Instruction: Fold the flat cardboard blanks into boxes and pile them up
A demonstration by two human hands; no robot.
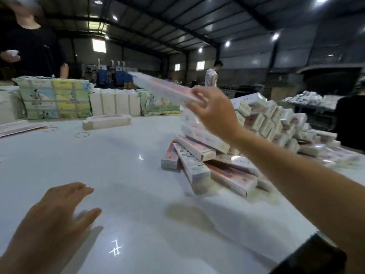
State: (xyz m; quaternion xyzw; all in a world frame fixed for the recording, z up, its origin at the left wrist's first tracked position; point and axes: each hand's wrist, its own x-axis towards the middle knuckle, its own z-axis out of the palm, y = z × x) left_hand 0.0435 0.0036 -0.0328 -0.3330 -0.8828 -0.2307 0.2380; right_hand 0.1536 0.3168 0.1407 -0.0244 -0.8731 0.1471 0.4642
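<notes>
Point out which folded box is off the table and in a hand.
The blurred box pinched by the right hand, tilted in the air above the pile. All other boxes lie on the table.

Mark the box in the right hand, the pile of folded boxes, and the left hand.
box [164, 89], head view, middle of its long face
pile of folded boxes [262, 119], head view, stacked box ends
left hand [57, 212], head view, back of hand

Two hands [55, 218], one held box [164, 89], three rubber bands [82, 134], three other people [212, 75], folded boxes [197, 149] too many to count.
</notes>
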